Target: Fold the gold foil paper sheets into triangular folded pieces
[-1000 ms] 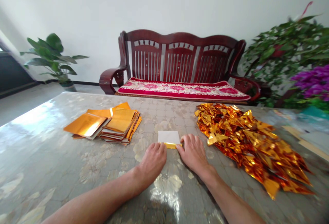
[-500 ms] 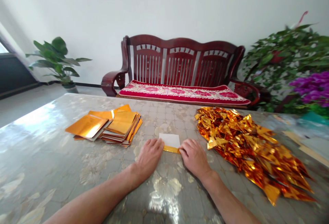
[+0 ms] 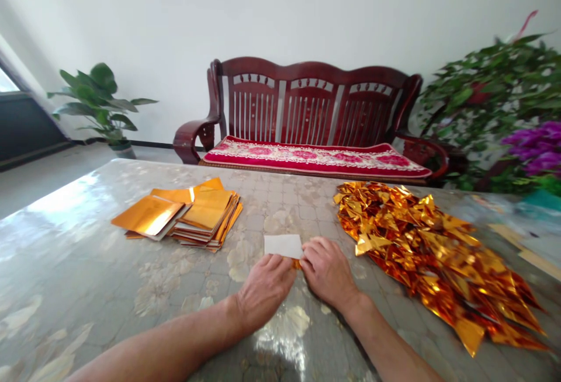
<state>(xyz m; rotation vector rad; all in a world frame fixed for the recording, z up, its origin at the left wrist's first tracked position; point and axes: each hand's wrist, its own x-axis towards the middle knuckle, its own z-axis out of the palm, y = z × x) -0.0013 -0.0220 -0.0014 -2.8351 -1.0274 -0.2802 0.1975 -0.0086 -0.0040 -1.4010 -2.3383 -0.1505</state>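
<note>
Person's L hand (image 3: 268, 284) has fingers bunched, pinching near gold-edged side of sheet (image 3: 280, 245); R hand (image 3: 328, 268), fingers curled in, grips its R end. Sheet's white side up on tbl (image 3: 175, 300), btwn gold-paper stack (image 3: 205, 215) (L) & folded foil pile (image 3: 416, 242) (R).

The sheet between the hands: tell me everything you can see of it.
The sheet is small, thin, roughly rectangular and looks like paper. Its white face is up, with a shiny gold strip partly showing along the near edge. It lies on the patterned table. The left hand covers much of that near edge; the right hand is at its right near corner.
</note>
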